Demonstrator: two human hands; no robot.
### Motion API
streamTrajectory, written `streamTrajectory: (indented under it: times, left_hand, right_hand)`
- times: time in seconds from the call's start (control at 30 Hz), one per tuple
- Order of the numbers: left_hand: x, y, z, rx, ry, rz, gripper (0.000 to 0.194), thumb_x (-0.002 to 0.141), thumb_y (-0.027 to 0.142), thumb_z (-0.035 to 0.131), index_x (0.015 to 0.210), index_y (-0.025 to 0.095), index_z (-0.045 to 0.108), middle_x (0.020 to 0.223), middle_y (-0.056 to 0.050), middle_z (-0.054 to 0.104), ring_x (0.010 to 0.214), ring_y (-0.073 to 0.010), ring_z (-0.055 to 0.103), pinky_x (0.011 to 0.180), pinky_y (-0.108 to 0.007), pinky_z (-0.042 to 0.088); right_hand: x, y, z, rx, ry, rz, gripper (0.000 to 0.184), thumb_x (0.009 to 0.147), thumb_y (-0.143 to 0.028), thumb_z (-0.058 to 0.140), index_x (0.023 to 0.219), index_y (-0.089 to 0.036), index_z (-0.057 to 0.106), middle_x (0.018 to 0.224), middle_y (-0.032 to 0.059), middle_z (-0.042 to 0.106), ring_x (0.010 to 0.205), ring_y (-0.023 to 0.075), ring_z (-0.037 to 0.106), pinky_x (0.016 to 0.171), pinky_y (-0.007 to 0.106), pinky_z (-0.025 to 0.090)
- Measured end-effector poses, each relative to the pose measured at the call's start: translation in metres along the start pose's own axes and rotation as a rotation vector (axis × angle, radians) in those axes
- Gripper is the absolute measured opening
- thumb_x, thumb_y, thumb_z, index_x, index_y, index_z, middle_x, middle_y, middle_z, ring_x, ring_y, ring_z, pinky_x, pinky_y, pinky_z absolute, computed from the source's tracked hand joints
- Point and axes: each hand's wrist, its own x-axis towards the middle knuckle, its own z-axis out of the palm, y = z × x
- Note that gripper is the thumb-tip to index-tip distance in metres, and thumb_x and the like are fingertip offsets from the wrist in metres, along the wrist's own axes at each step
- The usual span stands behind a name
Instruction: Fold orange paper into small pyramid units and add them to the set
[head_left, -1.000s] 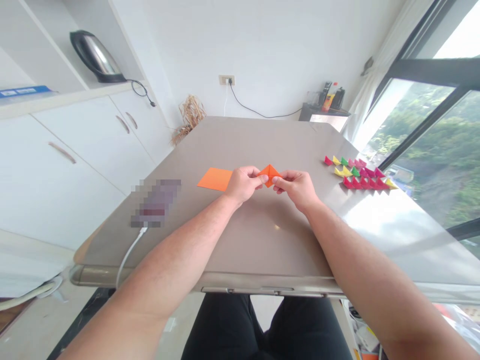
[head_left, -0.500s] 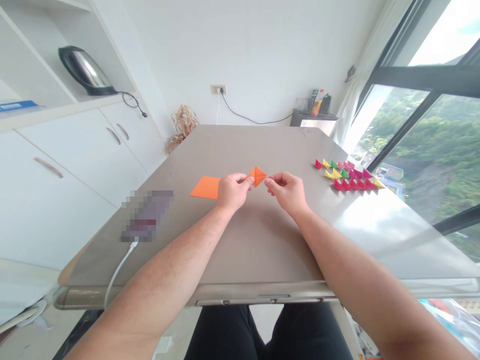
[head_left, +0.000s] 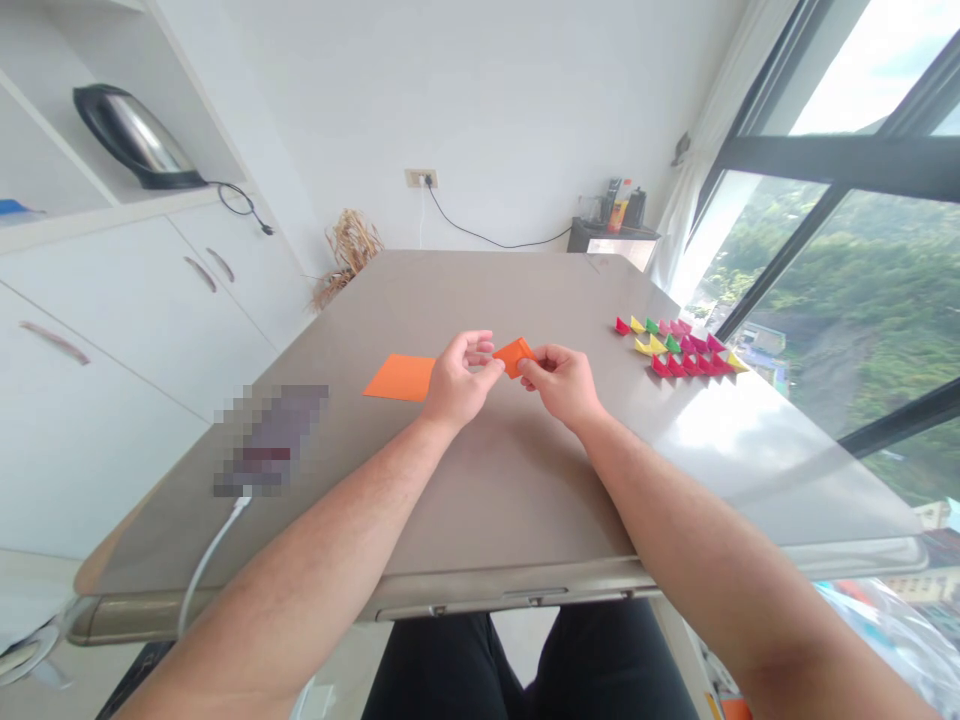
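A small folded piece of orange paper (head_left: 514, 354) is held up above the middle of the table. My right hand (head_left: 561, 382) pinches its right lower part between thumb and fingers. At the paper's left corner is my left hand (head_left: 463, 378), its fingers loosely spread and apart from the thumb. The left thumb tip is close to the paper; whether it touches I cannot tell. Flat on the table, partly behind my left hand, lies an orange paper sheet (head_left: 397, 377).
Rows of small folded paper pieces (head_left: 691, 364) in red, pink, yellow and green stand on the table (head_left: 480, 290) at the right. A blurred-out flat device (head_left: 274, 435) with a white cable (head_left: 206, 555) lies at the left. A kettle (head_left: 139, 135) sits on the left shelf.
My left hand has loosened its pinch on the folded orange paper, its fingers now spread. My right hand has moved onto the paper and grips it. The paper has turned, and the view has shifted slightly.
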Motion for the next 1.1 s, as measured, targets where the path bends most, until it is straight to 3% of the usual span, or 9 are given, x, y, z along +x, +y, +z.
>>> streamTrajectory:
  times: [0.1,0.2,0.43,0.67,0.97,1.1]
  left_hand:
    - [0.0020,-0.0011,-0.0012,-0.167,-0.107,-0.107,0.025,0.076,0.033,0.073,0.095,0.017,0.073,0.087,-0.007,0.076,0.077,-0.0199,0.071,0.067,-0.031,0.057]
    - [0.0003,0.0001,-0.0014,-0.209,-0.143,-0.132,0.019,0.074,0.032,0.075,0.085,0.017,0.071,0.074,-0.005,0.075,0.067,-0.0181,0.070,0.064,-0.031,0.057]
    - [-0.0027,0.0035,-0.0009,-0.250,-0.227,-0.146,0.015,0.076,0.028,0.073,0.087,0.017,0.072,0.071,-0.003,0.075,0.064,-0.0170,0.071,0.063,-0.030,0.057]
    - [-0.0045,0.0052,0.0020,-0.260,-0.253,-0.157,0.017,0.076,0.026,0.070,0.091,0.017,0.073,0.075,-0.005,0.077,0.068,-0.0189,0.073,0.064,-0.030,0.057]
    - [-0.0035,0.0043,0.0019,-0.309,-0.246,-0.199,0.017,0.074,0.025,0.071,0.089,0.018,0.075,0.077,-0.004,0.077,0.068,-0.0188,0.074,0.062,-0.028,0.055]
    - [-0.0020,0.0035,-0.0006,-0.340,-0.209,-0.217,0.016,0.074,0.026,0.071,0.088,0.018,0.075,0.076,-0.003,0.076,0.068,-0.0182,0.073,0.061,-0.028,0.055]
  right_hand:
    - [-0.0013,-0.0021,-0.0037,0.066,-0.117,-0.009,0.013,0.077,-0.033,0.071,0.073,-0.021,0.067,0.066,0.0013,0.071,0.061,0.0150,0.063,0.059,0.028,0.050]
    - [-0.0012,-0.0034,-0.0063,0.125,-0.157,-0.021,0.014,0.077,-0.034,0.072,0.075,-0.020,0.067,0.066,0.0019,0.071,0.062,0.0154,0.064,0.062,0.029,0.053]
    - [-0.0013,-0.0064,-0.0082,0.135,-0.177,0.000,0.013,0.074,-0.031,0.073,0.078,-0.020,0.069,0.068,0.0018,0.071,0.061,0.0152,0.064,0.061,0.029,0.053]
    - [-0.0027,-0.0064,-0.0065,0.081,-0.104,-0.016,0.003,0.070,-0.021,0.063,0.067,-0.021,0.061,0.057,-0.0026,0.063,0.055,0.0126,0.055,0.053,0.026,0.042]
    - [-0.0026,-0.0039,-0.0031,0.106,-0.080,-0.007,0.004,0.071,-0.023,0.064,0.068,-0.020,0.062,0.058,-0.0016,0.064,0.054,0.0129,0.056,0.053,0.027,0.042]
    - [-0.0038,-0.0092,-0.0064,0.181,-0.141,-0.005,0.009,0.072,-0.027,0.069,0.075,-0.018,0.068,0.063,0.0000,0.067,0.059,0.0141,0.061,0.058,0.028,0.049]
